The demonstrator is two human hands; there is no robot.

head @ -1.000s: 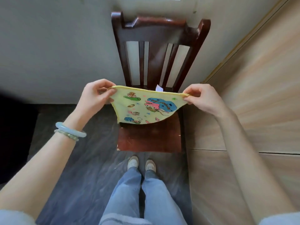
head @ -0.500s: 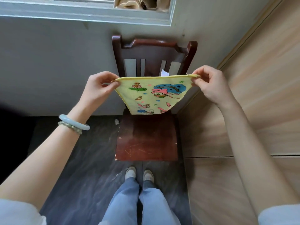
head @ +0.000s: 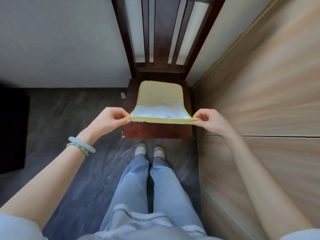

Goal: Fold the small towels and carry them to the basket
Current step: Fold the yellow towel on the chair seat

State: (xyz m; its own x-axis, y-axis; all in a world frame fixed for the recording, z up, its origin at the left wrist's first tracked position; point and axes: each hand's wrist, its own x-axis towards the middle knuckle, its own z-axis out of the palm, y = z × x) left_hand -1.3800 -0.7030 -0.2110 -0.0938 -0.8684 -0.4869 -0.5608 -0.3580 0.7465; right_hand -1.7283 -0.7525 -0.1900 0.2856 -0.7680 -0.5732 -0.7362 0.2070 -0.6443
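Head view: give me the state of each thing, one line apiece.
towel: spread out, far end lying on the chair seat, near edge lifted.
left hand: fingers pinch the towel's near left corner.
right hand: fingers pinch the towel's near right corner.
chair: upright, back towards the wall, seat bearing the towel.

dark wooden chair (head: pixel 156 132) against grey wall (head: pixel 60 40) | wood-grain panel (head: pixel 259 84) right | dark floor (head: pixel 69 118)

The one head-worn camera is looking steeply down and slightly forward from standing height, framing the left hand (head: pixel 110 118), right hand (head: pixel 210 121) and chair (head: pixel 156 132) nearby.
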